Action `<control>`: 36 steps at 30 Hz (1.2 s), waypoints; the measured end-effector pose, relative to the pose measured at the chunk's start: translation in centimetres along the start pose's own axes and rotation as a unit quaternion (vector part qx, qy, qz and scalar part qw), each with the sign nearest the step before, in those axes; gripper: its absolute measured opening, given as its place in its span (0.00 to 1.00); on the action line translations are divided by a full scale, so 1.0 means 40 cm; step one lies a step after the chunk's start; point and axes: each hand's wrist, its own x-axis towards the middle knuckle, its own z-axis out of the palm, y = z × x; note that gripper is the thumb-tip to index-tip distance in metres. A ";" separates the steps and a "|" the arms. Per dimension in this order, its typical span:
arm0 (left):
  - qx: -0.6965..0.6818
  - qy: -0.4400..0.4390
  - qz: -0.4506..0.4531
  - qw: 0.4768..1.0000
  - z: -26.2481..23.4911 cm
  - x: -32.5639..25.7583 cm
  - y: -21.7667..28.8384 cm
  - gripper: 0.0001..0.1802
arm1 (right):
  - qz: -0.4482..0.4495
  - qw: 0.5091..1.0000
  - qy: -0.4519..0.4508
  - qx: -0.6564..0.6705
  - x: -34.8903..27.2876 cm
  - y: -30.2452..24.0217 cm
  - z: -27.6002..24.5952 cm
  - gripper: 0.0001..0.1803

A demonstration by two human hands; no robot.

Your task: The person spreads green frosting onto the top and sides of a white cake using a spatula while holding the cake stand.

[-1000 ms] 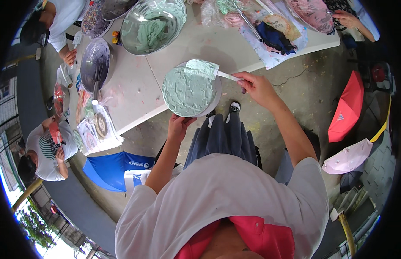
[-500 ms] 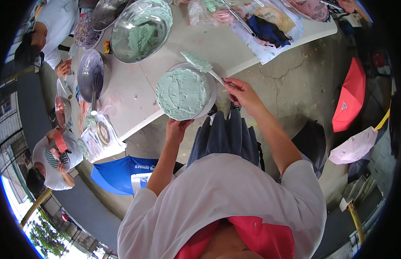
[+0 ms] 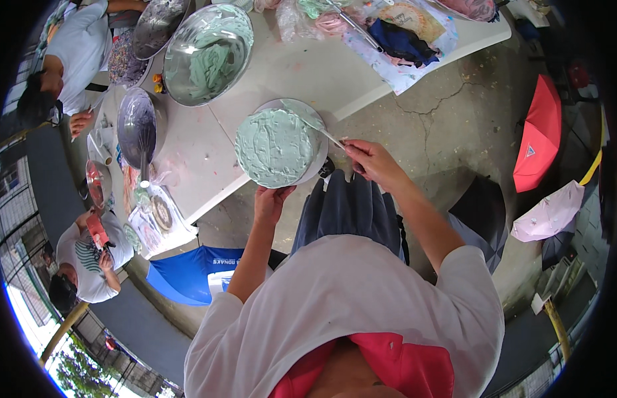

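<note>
A round cake coated in uneven pale green frosting sits on a white round cake board at the table's near edge. My left hand grips the board's near edge from below, and its fingertips are hidden under there. In my right hand, closed round the handle, is a frosting spatula. Its frosting-smeared blade lies against the cake's upper right edge, blending into the green coating.
A steel bowl of green frosting stands beyond the cake, with a second bowl and whisk at left. Printed sheets and a blue cloth lie on the table. Two people are at the left; open umbrellas rest on the floor.
The spatula blade has come down from beyond the board onto the cake's upper right edge, my right hand moving slightly nearer. My left hand stays at the board's near edge.
</note>
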 end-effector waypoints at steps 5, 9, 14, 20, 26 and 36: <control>0.005 -0.014 0.000 1.000 -0.005 0.003 0.003 0.14 | -0.039 0.997 -0.012 -0.071 -0.031 -0.012 -0.050 0.15; 0.005 -0.013 0.001 1.000 0.008 0.000 0.009 0.13 | -0.039 0.992 -0.013 -0.120 -0.068 -0.023 -0.090 0.13; 0.003 -0.012 0.002 1.000 0.010 0.002 0.013 0.13 | -0.185 0.941 0.109 -0.260 -0.083 -0.006 -0.092 0.12; 0.000 -0.016 -0.015 1.000 0.016 0.003 0.018 0.14 | -0.415 0.847 0.222 -0.247 0.025 0.030 0.043 0.18; 0.010 -0.007 -0.017 1.000 0.018 -0.010 0.033 0.16 | -0.520 0.787 0.172 -0.285 0.110 0.033 0.058 0.22; -0.004 -0.036 -0.022 0.999 0.001 -0.007 0.046 0.18 | -0.500 0.811 0.072 -0.296 0.141 0.010 0.023 0.22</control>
